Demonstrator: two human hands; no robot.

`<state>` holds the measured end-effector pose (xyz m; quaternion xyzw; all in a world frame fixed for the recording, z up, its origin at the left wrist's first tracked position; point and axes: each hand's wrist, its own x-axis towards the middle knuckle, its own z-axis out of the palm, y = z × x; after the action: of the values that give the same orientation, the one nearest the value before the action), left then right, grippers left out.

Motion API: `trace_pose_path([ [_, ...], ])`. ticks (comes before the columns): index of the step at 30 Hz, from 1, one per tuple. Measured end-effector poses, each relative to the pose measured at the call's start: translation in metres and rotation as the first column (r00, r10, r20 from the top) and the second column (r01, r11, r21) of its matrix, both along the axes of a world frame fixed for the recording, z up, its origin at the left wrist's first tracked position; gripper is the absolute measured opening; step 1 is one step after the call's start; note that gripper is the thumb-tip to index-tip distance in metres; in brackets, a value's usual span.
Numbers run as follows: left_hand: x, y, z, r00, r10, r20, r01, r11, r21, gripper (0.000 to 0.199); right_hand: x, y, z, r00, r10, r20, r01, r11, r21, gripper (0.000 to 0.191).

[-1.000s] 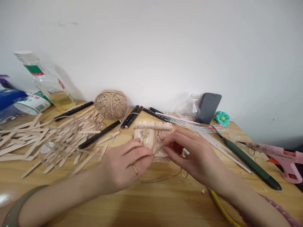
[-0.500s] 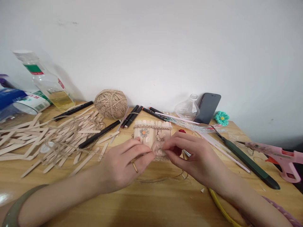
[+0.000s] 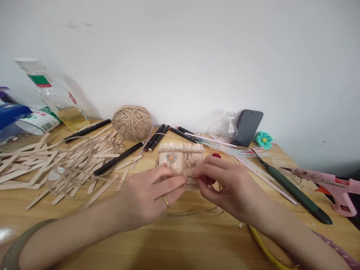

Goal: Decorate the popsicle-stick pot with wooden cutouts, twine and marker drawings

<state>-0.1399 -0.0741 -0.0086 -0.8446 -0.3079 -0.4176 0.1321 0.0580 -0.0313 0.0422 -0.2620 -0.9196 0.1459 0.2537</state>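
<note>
In front of me stands a small craft piece of wooden craft sticks point(image 3: 180, 159), banded with braided twine point(image 3: 180, 150). A grey flower with an orange centre point(image 3: 171, 157) sits on its left half, and a pale wooden-looking flower point(image 3: 191, 161) on its right half. My left hand point(image 3: 157, 191) is at its lower front, fingertips pressed together low on the right half. Opposite it, my right hand point(image 3: 222, 180) pinches thumb and fingers together at the same spot. Whatever lies between the fingertips is too small and covered to make out. A red flower point(image 3: 216, 155) shows behind my right hand.
Loose craft sticks point(image 3: 42, 165) and tangled twine cover the left side, with a twine ball point(image 3: 132, 122), markers point(image 3: 119, 159) and a glass bottle point(image 3: 63, 101) around them. To the right are a green-handled tool point(image 3: 298, 195), a pink glue gun point(image 3: 334, 187) and a phone point(image 3: 248, 128).
The fingers of my left hand have straightened a little and shifted slightly right along the craft piece. My right hand stays pinched in nearly the same place.
</note>
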Motion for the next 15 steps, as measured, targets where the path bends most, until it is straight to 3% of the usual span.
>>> trace_pose_path([
  [10,0.0008,-0.0011,0.0033,0.998,0.052,-0.025,-0.052,0.998,-0.017,0.011,0.0012,0.0003,0.0014,0.996,-0.022,0.083,0.016,0.997,0.071,0.018],
  [15,0.0009,-0.0007,0.0069,0.995,0.027,-0.091,-0.023,0.998,0.05,0.01,0.0038,-0.0046,0.0049,0.99,-0.137,0.033,0.136,0.99,0.034,0.018],
])
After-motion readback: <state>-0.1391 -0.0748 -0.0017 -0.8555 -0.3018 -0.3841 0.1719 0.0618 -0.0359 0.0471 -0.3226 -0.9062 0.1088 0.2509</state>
